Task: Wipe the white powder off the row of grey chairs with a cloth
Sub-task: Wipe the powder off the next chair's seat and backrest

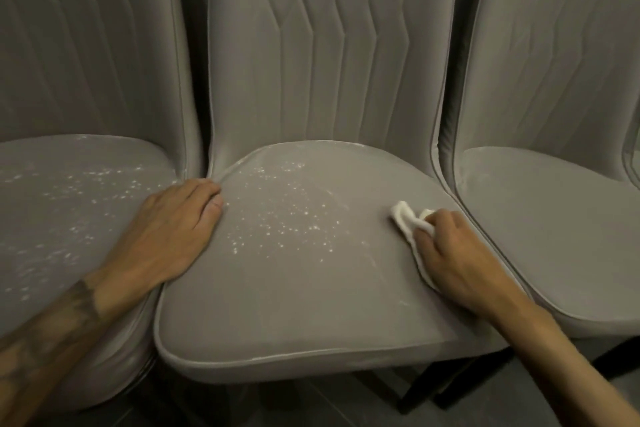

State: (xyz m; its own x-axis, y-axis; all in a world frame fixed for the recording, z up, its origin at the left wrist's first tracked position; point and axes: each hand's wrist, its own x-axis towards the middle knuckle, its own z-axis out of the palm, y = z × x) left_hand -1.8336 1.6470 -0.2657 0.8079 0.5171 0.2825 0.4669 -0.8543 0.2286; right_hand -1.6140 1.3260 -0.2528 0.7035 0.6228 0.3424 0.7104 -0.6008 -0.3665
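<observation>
The middle chair seat (294, 315) serves as reference; its front half is bare grey fabric with faint streaks. At its left edge the left hand (173, 236) lies flat, fingers straight and together, over the seam with the left chair (69, 204). On the right part of the seat the right hand (457, 253) has its fingers curled round the white cloth (403, 215), which touches the fabric. Between the hands, toward the rear, white powder (287, 222) speckles the seat. More specks cover the left chair's seat. The right chair (554, 218) shows only a faint haze. Behind the seat stands the stitched backrest (311, 62).
</observation>
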